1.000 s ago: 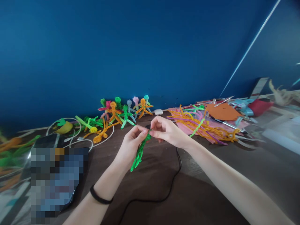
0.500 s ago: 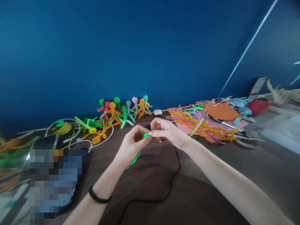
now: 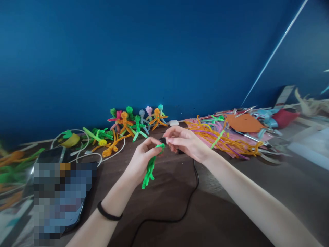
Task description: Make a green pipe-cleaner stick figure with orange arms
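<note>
My left hand (image 3: 144, 156) is closed on a bright green pipe-cleaner figure (image 3: 149, 173), its fuzzy legs hanging below the palm. The upper end of the green piece shows at the thumb tip. Just to the right, my right hand (image 3: 183, 142) has its thumb and fingers pinched together close to that end. What sits in this pinch, if anything, is too small to make out. A small black object (image 3: 162, 140) shows between the fingertips of both hands; I cannot tell whether it is held or lies behind them.
Several finished pipe-cleaner figures (image 3: 137, 127) stand along the blue wall. Loose orange pipe cleaners (image 3: 231, 145) lie on pink sheets at right, beside an orange piece (image 3: 244, 122). A phone (image 3: 74, 199) and white cable (image 3: 99, 161) lie left; a black cable (image 3: 189, 202) crosses the table.
The green figure has turned in my left hand, so more of its legs hang in view. My right fingertips have come away slightly from its upper end.
</note>
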Available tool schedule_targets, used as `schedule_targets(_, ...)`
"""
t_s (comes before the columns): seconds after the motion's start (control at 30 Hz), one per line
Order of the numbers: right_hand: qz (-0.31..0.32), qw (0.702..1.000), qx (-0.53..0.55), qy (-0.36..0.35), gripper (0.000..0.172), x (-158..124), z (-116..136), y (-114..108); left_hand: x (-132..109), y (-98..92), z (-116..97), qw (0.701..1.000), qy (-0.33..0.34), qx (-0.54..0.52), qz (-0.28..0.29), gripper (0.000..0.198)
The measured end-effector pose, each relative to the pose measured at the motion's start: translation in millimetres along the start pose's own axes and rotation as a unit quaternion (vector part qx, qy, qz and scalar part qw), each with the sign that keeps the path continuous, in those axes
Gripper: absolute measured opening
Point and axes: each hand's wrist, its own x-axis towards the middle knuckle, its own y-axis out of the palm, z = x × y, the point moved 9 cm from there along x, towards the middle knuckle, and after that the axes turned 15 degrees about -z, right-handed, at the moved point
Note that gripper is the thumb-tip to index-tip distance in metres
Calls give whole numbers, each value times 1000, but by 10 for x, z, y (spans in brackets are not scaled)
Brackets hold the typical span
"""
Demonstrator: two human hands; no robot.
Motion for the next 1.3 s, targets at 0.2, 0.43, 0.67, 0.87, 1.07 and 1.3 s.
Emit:
schedule_targets(0.2,31,998,24,-42,8,-32,93,44,22,-35,0,1000,-6,-24,-9,7)
schedule_targets(0.43,-4,999,2,-40,14,36,40,-58,48,-58,27,998,-29,-50,-3,8)
schedule_targets(0.67,-109,985,-116,-60,22,82,3,-225,58,-37,90,995,-70,-69,4,8)
schedule_targets(0.87,-34,943,-298,-142,23,-60,120,52,34,-9,146,994,-88,-59,15,6)
schedule_targets(1.07,-83,914,-351,-186,27,-54,175,-24,-7,36,203,991,-123,-46,39,7)
schedule_targets(1.3,-301,921,-173,-178,24,26,267,-591,34,18,206,988,-120,-72,61,14)
